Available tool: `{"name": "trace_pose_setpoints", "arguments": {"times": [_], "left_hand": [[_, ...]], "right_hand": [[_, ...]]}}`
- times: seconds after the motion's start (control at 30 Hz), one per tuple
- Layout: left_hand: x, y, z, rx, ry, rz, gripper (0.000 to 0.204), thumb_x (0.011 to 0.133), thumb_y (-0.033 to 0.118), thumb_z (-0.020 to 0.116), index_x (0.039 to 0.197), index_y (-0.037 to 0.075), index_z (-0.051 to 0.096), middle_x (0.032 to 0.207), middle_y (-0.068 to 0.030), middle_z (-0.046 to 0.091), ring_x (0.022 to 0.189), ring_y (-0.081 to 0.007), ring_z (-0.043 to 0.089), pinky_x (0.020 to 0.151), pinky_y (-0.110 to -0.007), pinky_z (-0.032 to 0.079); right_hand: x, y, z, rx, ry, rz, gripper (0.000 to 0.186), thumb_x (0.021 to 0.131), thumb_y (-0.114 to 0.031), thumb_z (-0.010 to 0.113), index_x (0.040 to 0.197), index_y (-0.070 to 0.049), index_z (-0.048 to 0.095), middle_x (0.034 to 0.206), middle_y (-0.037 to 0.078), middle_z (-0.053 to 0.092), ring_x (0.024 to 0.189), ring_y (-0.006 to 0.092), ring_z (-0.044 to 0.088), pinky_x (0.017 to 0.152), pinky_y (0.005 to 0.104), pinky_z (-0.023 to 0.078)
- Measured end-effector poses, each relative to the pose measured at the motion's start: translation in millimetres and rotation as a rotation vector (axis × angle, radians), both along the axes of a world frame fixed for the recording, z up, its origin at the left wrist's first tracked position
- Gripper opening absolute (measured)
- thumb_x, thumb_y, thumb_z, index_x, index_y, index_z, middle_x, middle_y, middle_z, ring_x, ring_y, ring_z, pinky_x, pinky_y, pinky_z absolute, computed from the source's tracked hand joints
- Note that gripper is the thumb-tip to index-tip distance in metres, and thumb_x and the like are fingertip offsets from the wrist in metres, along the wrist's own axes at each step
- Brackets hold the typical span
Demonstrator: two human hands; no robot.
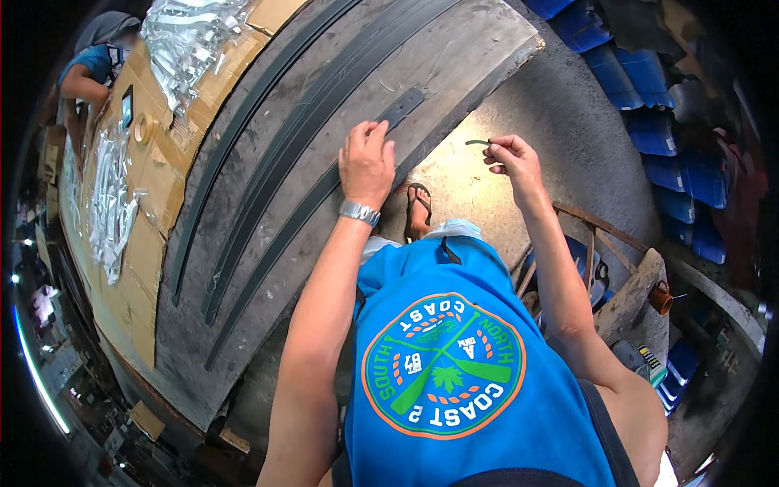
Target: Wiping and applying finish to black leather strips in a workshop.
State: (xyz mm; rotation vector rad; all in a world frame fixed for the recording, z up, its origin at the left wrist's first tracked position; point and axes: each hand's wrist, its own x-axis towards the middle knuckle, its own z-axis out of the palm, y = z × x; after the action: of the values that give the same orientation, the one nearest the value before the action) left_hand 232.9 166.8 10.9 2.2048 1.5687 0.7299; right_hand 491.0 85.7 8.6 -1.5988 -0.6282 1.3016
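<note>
Two hands in view, well apart. Left hand (367, 165): palm down, fingers partly spread and slightly bent over the nearest dark strip (304, 210) on the worktop (466, 61); cannot tell whether the fingertips grip it. Right hand (517, 162): thumb and forefinger pinched on one end of a short green piece (477, 143), out past the worktop's right edge, over the floor (584, 138). Other dark strips (294, 144) lie to the left, roughly alongside. Risks, as judged: a slackened pinch could drop the green piece; uneven left-hand pressure could skid the nearest strip sideways.
</note>
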Motion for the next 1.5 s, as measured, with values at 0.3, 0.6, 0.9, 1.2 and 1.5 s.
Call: {"name": "trace_pose_setpoints", "arguments": {"times": [0.3, 0.6, 0.9, 1.2, 1.5], "left_hand": [[23, 48, -6, 0.068, 0.1, -0.09, 0.035, 0.081, 0.017, 0.065, 0.115, 0.011, 0.057, 0.101, -0.0089, 0.061, 0.093, -0.0299, 0.057, 0.079, -0.04, 0.046], [27, 53, -7, 0.2, 0.018, -0.137, 0.01, 0.082, 0.013, 0.06, 0.089, 0.008, 0.063, 0.087, -0.0094, 0.063, 0.081, -0.0296, 0.061, 0.071, -0.039, 0.049], [33, 35, -15, 0.081, -0.171, -0.099, 0.007, 0.081, 0.013, 0.06, 0.084, 0.007, 0.059, 0.086, -0.0119, 0.059, 0.081, -0.0324, 0.058, 0.07, -0.041, 0.047], [23, 24, -24, -0.03, -0.199, -0.002, 0.008, 0.083, 0.013, 0.055, 0.086, 0.007, 0.052, 0.095, -0.0131, 0.054, 0.084, -0.0344, 0.058, 0.072, -0.044, 0.048], [22, 12, -16, -0.016, -0.166, -0.069, 0.009, 0.079, 0.011, 0.058, 0.087, 0.007, 0.057, 0.108, -0.0127, 0.05, 0.096, -0.0313, 0.056, 0.079, -0.042, 0.048]], "right_hand": [[-12, -9, 5, 0.016, 0.071, 0.002, 0.016, 0.087, -0.014, 0.061, 0.1, -0.005, 0.061, 0.086, 0.006, 0.067, 0.076, 0.0131, 0.064, 0.064, 0.0241, 0.048], [-8, -5, 6, 0.008, 0.063, 0.025, 0.016, 0.087, -0.015, 0.061, 0.1, -0.005, 0.061, 0.086, 0.006, 0.067, 0.077, 0.0124, 0.063, 0.065, 0.0242, 0.048], [-15, 7, 12, 0.021, 0.051, 0.046, 0.017, 0.087, -0.016, 0.062, 0.1, -0.005, 0.061, 0.086, 0.006, 0.066, 0.078, 0.0126, 0.063, 0.066, 0.0245, 0.048], [-43, 53, 7, 0.125, 0.025, 0.079, 0.016, 0.087, -0.015, 0.06, 0.098, -0.003, 0.06, 0.084, 0.004, 0.065, 0.075, 0.0114, 0.062, 0.065, 0.0239, 0.048], [-57, 108, -21, 0.221, -0.064, 0.166, 0.017, 0.079, -0.011, 0.06, 0.091, -0.001, 0.063, 0.08, 0.005, 0.064, 0.07, 0.0115, 0.059, 0.064, 0.0256, 0.047]]}}
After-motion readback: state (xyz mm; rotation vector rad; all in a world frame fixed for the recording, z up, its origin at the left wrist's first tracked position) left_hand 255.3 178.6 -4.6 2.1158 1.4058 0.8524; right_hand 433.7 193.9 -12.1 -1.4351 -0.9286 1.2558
